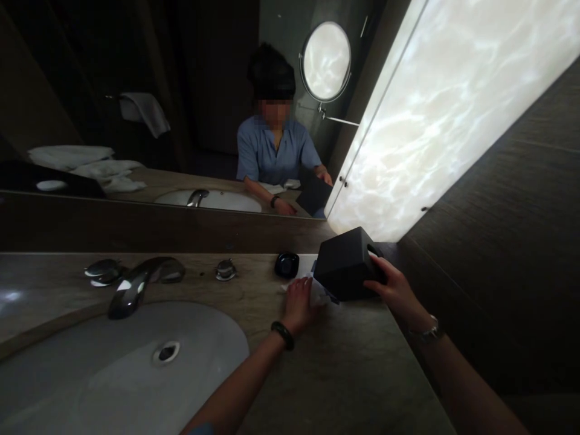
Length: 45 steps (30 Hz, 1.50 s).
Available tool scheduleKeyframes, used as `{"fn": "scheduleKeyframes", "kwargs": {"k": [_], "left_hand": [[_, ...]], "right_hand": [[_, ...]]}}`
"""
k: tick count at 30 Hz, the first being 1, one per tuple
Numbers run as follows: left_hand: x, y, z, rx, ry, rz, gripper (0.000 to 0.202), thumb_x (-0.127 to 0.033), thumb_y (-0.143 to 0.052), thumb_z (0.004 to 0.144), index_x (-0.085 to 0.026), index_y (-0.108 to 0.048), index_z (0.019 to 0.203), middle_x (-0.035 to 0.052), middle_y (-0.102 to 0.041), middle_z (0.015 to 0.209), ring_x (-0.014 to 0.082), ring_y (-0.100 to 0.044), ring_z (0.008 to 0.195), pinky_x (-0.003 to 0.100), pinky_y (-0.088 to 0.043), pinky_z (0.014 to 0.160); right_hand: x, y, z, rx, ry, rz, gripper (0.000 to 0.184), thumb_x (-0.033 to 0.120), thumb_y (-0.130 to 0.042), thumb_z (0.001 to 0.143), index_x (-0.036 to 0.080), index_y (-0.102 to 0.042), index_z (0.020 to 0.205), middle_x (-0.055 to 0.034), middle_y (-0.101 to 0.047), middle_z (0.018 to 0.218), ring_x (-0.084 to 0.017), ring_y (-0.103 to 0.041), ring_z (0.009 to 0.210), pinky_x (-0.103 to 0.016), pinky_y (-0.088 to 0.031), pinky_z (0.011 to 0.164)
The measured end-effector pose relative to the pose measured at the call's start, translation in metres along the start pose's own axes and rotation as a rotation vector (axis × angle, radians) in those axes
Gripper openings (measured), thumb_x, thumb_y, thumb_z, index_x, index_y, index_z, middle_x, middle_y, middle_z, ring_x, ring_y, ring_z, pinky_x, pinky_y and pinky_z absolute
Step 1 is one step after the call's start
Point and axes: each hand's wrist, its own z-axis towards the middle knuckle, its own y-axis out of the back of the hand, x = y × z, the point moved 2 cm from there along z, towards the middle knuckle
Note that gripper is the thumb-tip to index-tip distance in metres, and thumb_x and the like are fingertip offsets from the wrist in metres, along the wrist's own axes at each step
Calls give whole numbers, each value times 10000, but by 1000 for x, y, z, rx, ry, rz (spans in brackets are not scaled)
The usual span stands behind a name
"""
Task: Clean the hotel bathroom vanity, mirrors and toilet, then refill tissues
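Observation:
A black box (345, 263) sits tilted at the back right of the stone counter (344, 368). My right hand (393, 287) grips its right side, fingers wrapped round the edge. My left hand (299, 304) rests beside the box's lower left corner, fingers bent over something white (317, 296) on the counter, a cloth or tissue. A dark bracelet is on my left wrist, a watch on my right.
A small black dish (287, 264) stands left of the box. The white basin (113, 368) and chrome tap (136, 284) with two handles fill the left. The mirror (158, 121) behind shows a person in a blue shirt. A lit wall panel (444, 109) rises at right.

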Motion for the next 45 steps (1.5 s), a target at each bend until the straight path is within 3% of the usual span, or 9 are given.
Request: {"fn": "scheduleKeyframes", "kwargs": {"k": [6,10,14,21,27,34,39,42,45], "left_hand": [[5,8,-16,124,-46,235,195,-122,-600,780,-118,-760,891,166,-740,1062,376,-574,1204,586,-166,1197],[8,58,-48,53,170,-23,445,-423,-466,887,-78,-718,1010,180,-755,988,328,-696,934,492,-514,940],[14,94,-91,-109,389,-253,614,-596,-613,686,-84,-704,1013,169,-766,1009,362,-697,967,438,-549,864],[40,92,-137,-207,481,-376,649,-639,-698,666,-114,-694,1047,120,-776,982,324,-708,933,377,-554,817],[24,88,-148,-261,537,-535,694,-586,-784,653,-124,-650,1152,136,-749,1116,320,-680,1057,358,-539,882],[-14,70,-131,-161,498,-720,792,-449,-848,623,-172,-584,1316,107,-723,1200,298,-675,1079,366,-538,918],[-54,61,-113,15,302,-549,628,-400,-777,705,-198,-637,1283,97,-699,1245,290,-647,1107,382,-506,958],[-62,69,-110,19,223,-300,491,-347,-747,696,-201,-713,1163,76,-707,1094,269,-635,1033,369,-484,926],[-54,79,-114,-40,280,-279,466,-383,-770,654,-178,-723,1070,38,-635,891,191,-597,776,304,-474,697]], "right_hand": [[-21,4,-17,-22,23,-53,617,298,-771,724,232,-611,1316,-110,-633,1324,-328,-581,1236,-544,-441,1083],[-17,-28,0,115,112,-169,605,190,-725,738,208,-593,1328,-118,-623,1312,-300,-584,1215,-476,-462,1067],[-5,-69,30,339,101,-500,640,107,-703,741,106,-565,1366,-169,-621,1261,-297,-581,1165,-421,-454,1046],[0,-82,47,475,65,-824,594,189,-635,869,58,-492,1431,-207,-601,1310,-318,-556,1200,-395,-422,1031],[-5,-86,35,451,83,-806,574,165,-584,889,81,-467,1445,-214,-586,1331,-338,-539,1237,-459,-400,1043],[12,-80,-6,267,148,-169,525,326,-689,867,212,-565,1364,-161,-550,1402,-314,-477,1333,-516,-371,1129],[26,-100,-83,549,-251,617,494,563,-760,768,206,-678,1100,-60,-726,991,-199,-666,865,-312,-518,749],[22,-89,-96,303,-415,717,375,541,-771,737,185,-658,780,1,-658,708,-131,-562,632,-248,-428,599],[14,-66,-97,77,-396,692,345,541,-727,734,213,-631,776,-10,-661,701,-160,-564,618,-271,-430,576]]}}
